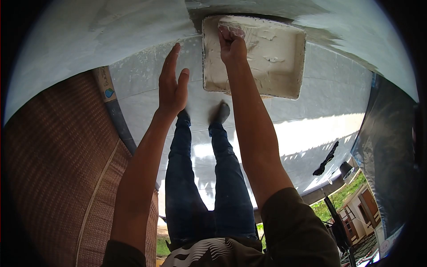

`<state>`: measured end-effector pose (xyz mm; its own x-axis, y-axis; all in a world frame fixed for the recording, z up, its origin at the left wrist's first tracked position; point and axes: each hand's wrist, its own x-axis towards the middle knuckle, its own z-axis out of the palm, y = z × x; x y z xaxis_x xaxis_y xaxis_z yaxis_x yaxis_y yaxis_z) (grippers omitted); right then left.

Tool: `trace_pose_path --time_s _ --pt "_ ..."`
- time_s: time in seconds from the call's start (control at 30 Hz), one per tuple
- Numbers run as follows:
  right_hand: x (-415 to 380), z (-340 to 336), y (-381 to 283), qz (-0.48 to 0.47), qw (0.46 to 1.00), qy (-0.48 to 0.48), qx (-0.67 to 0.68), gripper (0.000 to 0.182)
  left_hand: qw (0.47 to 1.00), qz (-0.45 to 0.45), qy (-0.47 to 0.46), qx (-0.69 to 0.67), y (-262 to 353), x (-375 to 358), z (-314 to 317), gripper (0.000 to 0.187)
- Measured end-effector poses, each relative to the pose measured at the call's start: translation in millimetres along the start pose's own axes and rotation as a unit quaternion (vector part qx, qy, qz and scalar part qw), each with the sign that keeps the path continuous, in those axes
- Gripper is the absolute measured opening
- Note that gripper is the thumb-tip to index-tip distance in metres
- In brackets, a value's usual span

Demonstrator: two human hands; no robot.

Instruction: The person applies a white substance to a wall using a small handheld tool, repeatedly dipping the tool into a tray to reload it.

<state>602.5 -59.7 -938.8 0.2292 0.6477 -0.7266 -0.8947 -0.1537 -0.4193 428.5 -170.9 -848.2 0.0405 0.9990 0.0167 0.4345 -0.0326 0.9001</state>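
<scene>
— Two hands reach down; what does each one do?
— The right hand (233, 44) is clenched on a plaster-smeared tool (232, 27) inside the white tray (291, 58), at its upper-left corner. The left hand (172, 82) is flat, fingers spread, holding nothing.
— And the tray?
— On the pale tiled floor (320, 111), beyond the person's feet.

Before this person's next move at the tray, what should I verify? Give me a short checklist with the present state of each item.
1. Right hand gripping something in the tray: ok, fist closed; the item is hidden.
2. Left hand free: ok, open, fingers spread, holding nothing.
3. Tray lying flat on the floor: ok.
4. White paste in the tray: ok, smeared.
5. Feet apart from the tray: cannot tell.
</scene>
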Motion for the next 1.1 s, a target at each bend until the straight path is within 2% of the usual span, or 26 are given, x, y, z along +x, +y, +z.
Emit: trace_pose_path --time_s 0.27,0.5,0.67,0.8,0.83,0.9,0.97,1.1 --pt "-9.0 -3.4 -6.0 0.074 0.995 -0.044 0.049 0.031 1.0 0.003 0.006 0.007 6.6 -0.9 -4.1 0.063" --pt "-67.0 -17.1 -40.2 0.122 0.983 -0.122 0.06 0.029 0.999 0.039 0.026 0.021 35.2 1.5 -14.5 0.061" --pt "-130.7 -41.4 -78.9 0.14 0.976 -0.165 0.025 0.026 0.997 0.058 0.044 0.025 93.5 2.5 -26.0 0.061" --pt "-189.9 -42.9 -117.8 0.134 0.964 -0.229 -0.022 0.023 0.992 0.094 0.072 0.03 152.1 -0.2 -37.8 0.062" --pt "-201.0 -42.1 -126.1 0.134 0.953 -0.271 -0.033 0.023 0.992 0.102 0.077 0.023 167.7 -0.3 -41.2 0.062" --pt "-229.0 -24.8 -143.4 0.125 0.934 -0.332 -0.045 0.023 0.988 0.127 0.087 0.02 195.3 0.7 -49.7 0.062" --pt "-259.5 -5.7 -158.7 0.099 0.937 -0.327 -0.075 0.023 0.982 0.155 0.102 0.02 227.0 2.4 -61.6 0.061" --pt "-302.6 41.6 -180.8 0.069 0.912 -0.397 -0.078 0.029 0.973 0.193 0.128 0.004 291.4 7.1 -96.2 0.063"
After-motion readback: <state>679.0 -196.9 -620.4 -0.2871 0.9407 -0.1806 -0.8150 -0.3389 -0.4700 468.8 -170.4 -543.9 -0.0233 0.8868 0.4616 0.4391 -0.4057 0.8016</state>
